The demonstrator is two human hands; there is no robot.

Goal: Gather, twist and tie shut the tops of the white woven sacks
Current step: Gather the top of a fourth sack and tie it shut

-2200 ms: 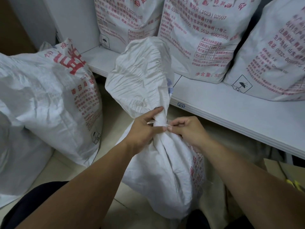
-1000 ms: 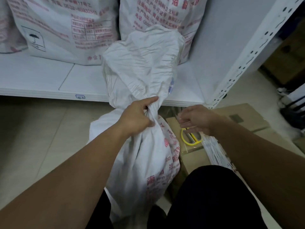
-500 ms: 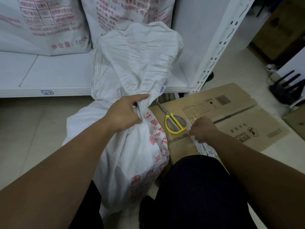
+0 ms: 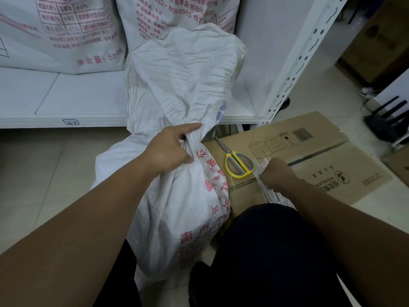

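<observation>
A white woven sack (image 4: 177, 207) with red print stands on the floor between my knees. Its loose top (image 4: 183, 72) flares up above a gathered, twisted neck. My left hand (image 4: 170, 150) grips that neck, thumb pointing right. My right hand (image 4: 277, 172) is down on a bundle of white ties (image 4: 269, 193) lying on flattened cardboard, fingers curled over the strands. Whether it has pinched one strand is hidden by the hand.
Yellow-handled scissors (image 4: 238, 162) lie on the cardboard (image 4: 309, 156) just left of my right hand. Two full printed sacks (image 4: 59, 34) sit on the white shelf (image 4: 73, 100) behind. A perforated shelf post (image 4: 298, 63) rises at right, with black objects (image 4: 389, 120) on the floor beyond.
My right hand left the sack neck and went right and down onto the bundle of ties. My left hand kept its grip. The view swung right toward the cardboard.
</observation>
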